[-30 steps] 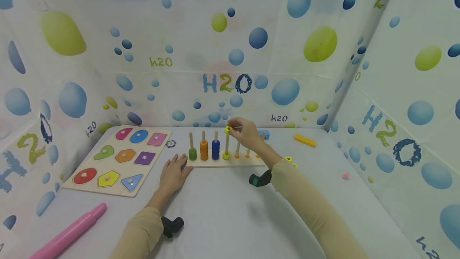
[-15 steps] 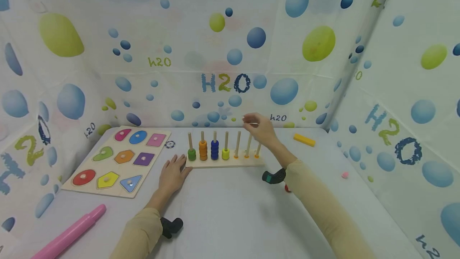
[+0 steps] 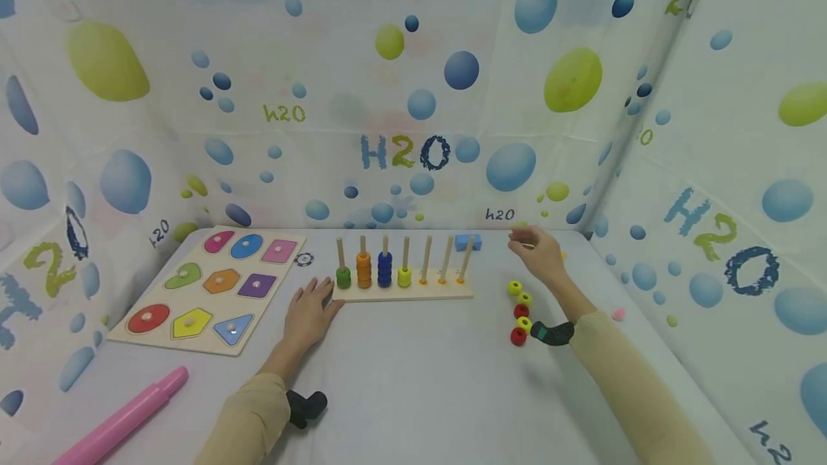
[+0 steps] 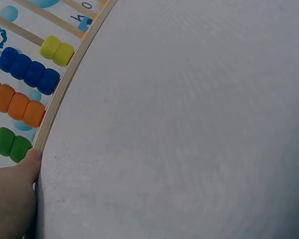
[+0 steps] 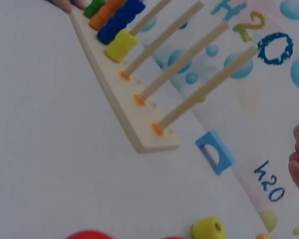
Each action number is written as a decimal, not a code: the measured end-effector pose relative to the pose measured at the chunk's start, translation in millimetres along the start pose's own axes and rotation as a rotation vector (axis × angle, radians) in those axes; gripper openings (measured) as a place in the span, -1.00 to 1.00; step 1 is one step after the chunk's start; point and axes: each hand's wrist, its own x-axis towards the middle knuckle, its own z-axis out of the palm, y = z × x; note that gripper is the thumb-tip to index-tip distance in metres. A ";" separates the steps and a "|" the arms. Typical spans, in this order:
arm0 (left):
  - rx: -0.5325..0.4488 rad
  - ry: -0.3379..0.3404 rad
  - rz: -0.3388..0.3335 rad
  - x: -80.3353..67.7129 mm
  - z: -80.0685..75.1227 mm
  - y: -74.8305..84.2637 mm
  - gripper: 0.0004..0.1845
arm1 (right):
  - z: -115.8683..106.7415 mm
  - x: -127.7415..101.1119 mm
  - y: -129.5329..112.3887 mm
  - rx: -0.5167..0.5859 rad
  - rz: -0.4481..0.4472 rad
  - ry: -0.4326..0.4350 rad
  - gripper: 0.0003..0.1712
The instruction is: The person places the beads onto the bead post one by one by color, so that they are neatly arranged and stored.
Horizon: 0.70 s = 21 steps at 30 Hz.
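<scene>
Your loose beads (image 3: 520, 311) lie in a short line on the desk (image 3: 413, 379), yellow and red in turn, running from far to near just right of the peg board (image 3: 403, 293). They sit directly on the near side of your right hand (image 3: 539, 253), which hovers over the far right part of the desk with fingers loosely curled and nothing visibly in them. That hand is by far the closer one to the beads; the yellow bead (image 5: 208, 229) at the far end of the line lies nearest its fingers.

Your left hand (image 3: 311, 311) lies flat on the desk, fingers straight, its fingertips touching the left end of the peg board beside the green beads (image 3: 344, 278). On the next pegs stand the orange beads (image 3: 365, 270), the blue beads (image 3: 385, 270) and the yellow stack (image 3: 404, 277); the three right-hand pegs (image 3: 446, 260) are bare and upright.

Nothing stands between the right hand and the beads. A blue block (image 3: 466, 242) lies behind the board's right end, a shape puzzle (image 3: 209, 285) sits far left, and a pink tube (image 3: 119, 418) lies at the near left.
</scene>
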 end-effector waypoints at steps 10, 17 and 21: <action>0.000 -0.005 -0.010 -0.2 0.3 0.9 -0.41 | 2.7 -41.1 60.2 -0.067 0.116 -0.056 -0.63; 0.003 -0.005 -0.014 -0.5 -0.6 2.5 -0.41 | 13.5 -53.9 68.6 -0.079 0.183 -0.114 -0.56; -0.003 -0.007 -0.013 -0.6 -1.1 2.8 -0.41 | 19.6 -55.2 63.9 -0.091 0.221 -0.101 -0.55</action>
